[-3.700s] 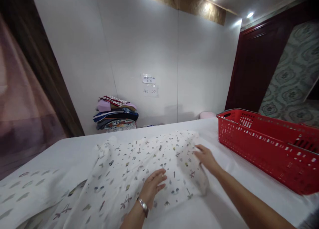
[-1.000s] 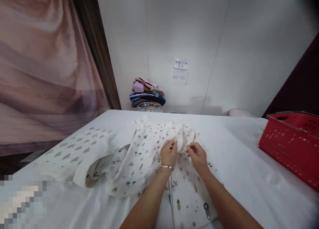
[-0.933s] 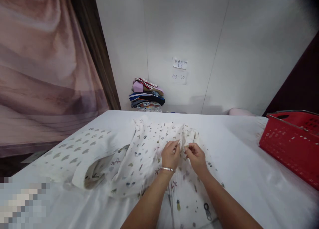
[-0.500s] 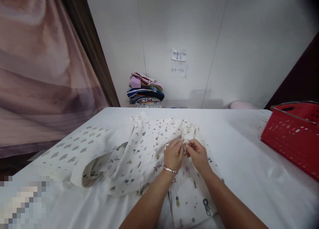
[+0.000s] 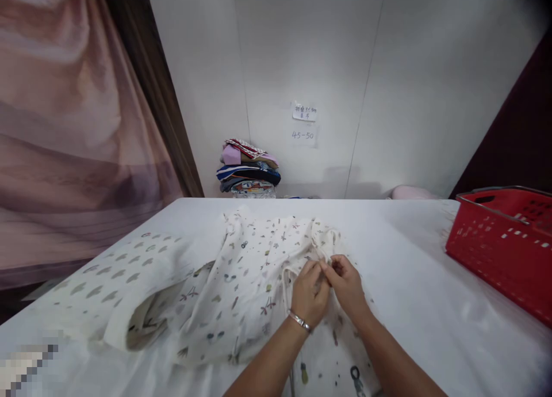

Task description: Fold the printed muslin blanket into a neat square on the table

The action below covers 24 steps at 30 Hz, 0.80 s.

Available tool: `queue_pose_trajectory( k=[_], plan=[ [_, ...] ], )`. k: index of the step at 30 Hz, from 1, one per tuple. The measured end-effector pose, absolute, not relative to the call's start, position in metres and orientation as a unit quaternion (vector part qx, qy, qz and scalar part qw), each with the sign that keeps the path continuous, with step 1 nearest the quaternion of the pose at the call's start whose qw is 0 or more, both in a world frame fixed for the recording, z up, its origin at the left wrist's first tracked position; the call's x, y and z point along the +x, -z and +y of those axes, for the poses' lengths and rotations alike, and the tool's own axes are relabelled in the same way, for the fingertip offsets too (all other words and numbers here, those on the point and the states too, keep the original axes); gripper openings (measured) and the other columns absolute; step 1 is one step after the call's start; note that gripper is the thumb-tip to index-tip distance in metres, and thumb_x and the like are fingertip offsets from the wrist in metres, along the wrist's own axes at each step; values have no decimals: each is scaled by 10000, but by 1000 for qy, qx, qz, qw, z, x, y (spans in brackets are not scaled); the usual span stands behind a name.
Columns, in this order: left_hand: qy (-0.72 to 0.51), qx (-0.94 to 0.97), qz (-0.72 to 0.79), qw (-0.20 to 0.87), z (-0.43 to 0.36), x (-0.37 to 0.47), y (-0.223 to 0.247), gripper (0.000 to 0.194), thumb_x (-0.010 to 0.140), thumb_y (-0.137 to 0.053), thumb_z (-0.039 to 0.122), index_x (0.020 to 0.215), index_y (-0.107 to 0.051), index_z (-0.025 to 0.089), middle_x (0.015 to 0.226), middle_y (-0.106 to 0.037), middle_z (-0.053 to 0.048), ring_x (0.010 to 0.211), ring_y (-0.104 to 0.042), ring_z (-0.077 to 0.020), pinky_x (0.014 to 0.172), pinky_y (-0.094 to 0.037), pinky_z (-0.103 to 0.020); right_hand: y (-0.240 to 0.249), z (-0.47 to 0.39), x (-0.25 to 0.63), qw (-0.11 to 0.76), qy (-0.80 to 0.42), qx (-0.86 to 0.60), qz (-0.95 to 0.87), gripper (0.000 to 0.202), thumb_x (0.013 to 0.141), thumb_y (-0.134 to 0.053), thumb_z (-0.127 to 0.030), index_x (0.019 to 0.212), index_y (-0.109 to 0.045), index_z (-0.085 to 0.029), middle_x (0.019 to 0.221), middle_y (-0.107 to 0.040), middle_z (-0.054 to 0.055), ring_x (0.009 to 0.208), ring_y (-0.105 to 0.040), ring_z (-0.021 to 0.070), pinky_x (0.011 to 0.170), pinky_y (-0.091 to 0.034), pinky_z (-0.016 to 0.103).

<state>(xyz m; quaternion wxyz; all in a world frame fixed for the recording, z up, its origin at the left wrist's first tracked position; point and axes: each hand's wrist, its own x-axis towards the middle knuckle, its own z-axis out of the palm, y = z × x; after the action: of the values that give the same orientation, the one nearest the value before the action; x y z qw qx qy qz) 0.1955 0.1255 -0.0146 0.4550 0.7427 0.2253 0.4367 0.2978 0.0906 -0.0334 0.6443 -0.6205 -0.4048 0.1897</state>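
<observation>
A white garment (image 5: 245, 276) with small coloured prints is spread across the table, its exact kind unclear. My left hand (image 5: 310, 292), with a bracelet at the wrist, pinches a bunched fold near the garment's right side. Close against it, my right hand (image 5: 347, 283) has its fingertips pressed on the same gathered cloth. What lies between the fingertips is too small to make out beyond fabric. To the left, a white section with grey cloud-like prints (image 5: 125, 270) curls over at its edge, showing an opening.
On the right side of the white-covered table (image 5: 414, 259) stands a red plastic basket (image 5: 500, 264) with a metal handle. A stack of folded clothes (image 5: 249, 172) sits beyond the far edge. Handwritten paper notes (image 5: 304, 112) are on the wall. A pink curtain (image 5: 81, 126) hangs at left.
The view has tilted up slightly, so everything sits lower in the picture. My hands have drawn closer together, and my right fingertips now meet the left ones at the gathered fabric.
</observation>
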Motion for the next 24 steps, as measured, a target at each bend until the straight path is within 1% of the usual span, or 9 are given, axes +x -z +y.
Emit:
queue_pose_trajectory(
  k=[3,6,9,12,14,16,18,21,24],
  plan=[
    [-420,724,192,513,114,198,7,331,783,-484,216,1092,-602,243,1020,-585,-65,930,-527,-216,835,-422,-323,26,78,306,639,-174,-615,-427,238,770,-543,-427,770,-524,-190,626,-498,-20,575,-462,124,522,-403,230],
    [-395,708,153,565,106,198,2,329,808,-486,271,1113,-601,235,1084,-591,-61,994,-523,-217,888,-405,-319,4,53,330,619,-142,-618,-464,219,775,-531,-414,766,-532,-196,616,-507,-14,574,-473,129,523,-402,234],
    [-382,720,142,561,107,195,3,306,810,-497,299,1081,-626,239,1102,-601,-56,1033,-518,-222,943,-371,-333,-30,19,373,598,-77,-637,-480,222,775,-536,-428,787,-546,-207,590,-492,-17,534,-446,123,482,-370,233],
    [-411,725,176,525,120,194,8,263,794,-519,311,1004,-664,245,1080,-616,-58,1039,-518,-231,954,-361,-353,-69,-19,419,564,-13,-673,-478,227,770,-554,-442,804,-569,-218,562,-466,-17,507,-427,118,459,-343,238],
    [-429,723,197,504,132,199,13,234,787,-524,312,948,-680,247,1040,-630,-58,1013,-532,-228,948,-366,-364,-95,-42,440,552,7,-688,-471,243,760,-575,-452,794,-588,-212,621,-519,18,547,-468,126,493,-369,259],
    [-436,729,200,488,145,208,19,214,772,-541,298,929,-679,253,1023,-633,-53,1010,-531,-221,958,-357,-368,-119,-59,451,554,23,-694,-459,266,749,-589,-475,799,-601,-215,714,-566,52,626,-513,139,567,-401,289],
    [-436,753,187,457,156,219,24,218,752,-562,272,943,-668,260,1052,-620,-51,1048,-507,-217,983,-329,-372,-142,-73,454,553,45,-698,-453,309,722,-598,-523,797,-609,-223,759,-580,62,678,-526,146,623,-406,317],
    [-442,797,175,372,167,234,25,277,744,-563,233,1013,-628,257,1138,-565,-62,1109,-458,-216,1002,-303,-381,-166,-90,458,530,87,-714,-449,376,678,-595,-587,790,-621,-230,757,-582,50,685,-520,130,641,-394,337],
    [-472,817,200,263,176,240,19,295,763,-538,225,1055,-584,225,1143,-533,-84,1114,-438,-220,988,-309,-395,-174,-106,466,521,139,-724,-431,363,694,-591,-564,818,-638,-226,758,-595,38,666,-522,106,622,-387,341]
  ],
)
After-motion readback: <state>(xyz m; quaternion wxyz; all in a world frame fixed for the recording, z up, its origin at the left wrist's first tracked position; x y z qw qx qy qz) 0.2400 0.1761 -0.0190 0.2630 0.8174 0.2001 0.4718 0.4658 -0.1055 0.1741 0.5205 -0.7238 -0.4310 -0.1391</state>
